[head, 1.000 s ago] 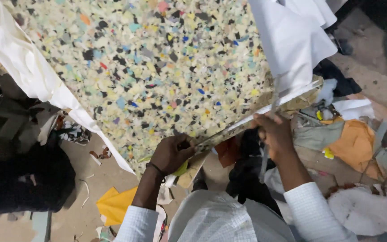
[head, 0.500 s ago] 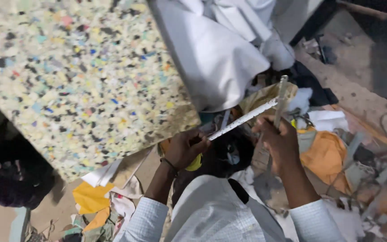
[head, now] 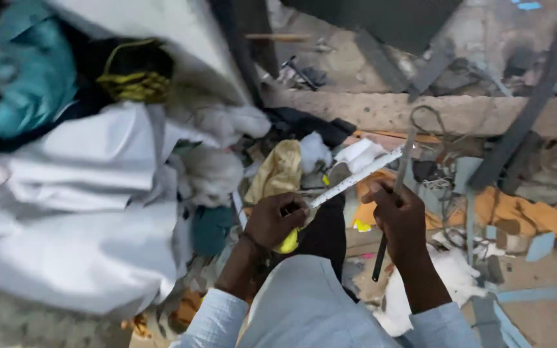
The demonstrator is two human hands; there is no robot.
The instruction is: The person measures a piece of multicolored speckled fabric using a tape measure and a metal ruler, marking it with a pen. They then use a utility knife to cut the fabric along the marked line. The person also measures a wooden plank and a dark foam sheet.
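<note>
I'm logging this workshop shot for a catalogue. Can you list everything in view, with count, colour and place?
tape measure: one, yellow case in the left hand, white blade drawn out up and to the right.
thin tool: one, dark, in the right hand, upright.
white sheeting: one big heap, white, left.
teal cloth: one, top left.
orange cloth: one, right, on the floor.
white stuffing: clumps, centre.
wooden beam: one, pale, across the top.
left hand: centre.
right hand: right of centre.
</note>
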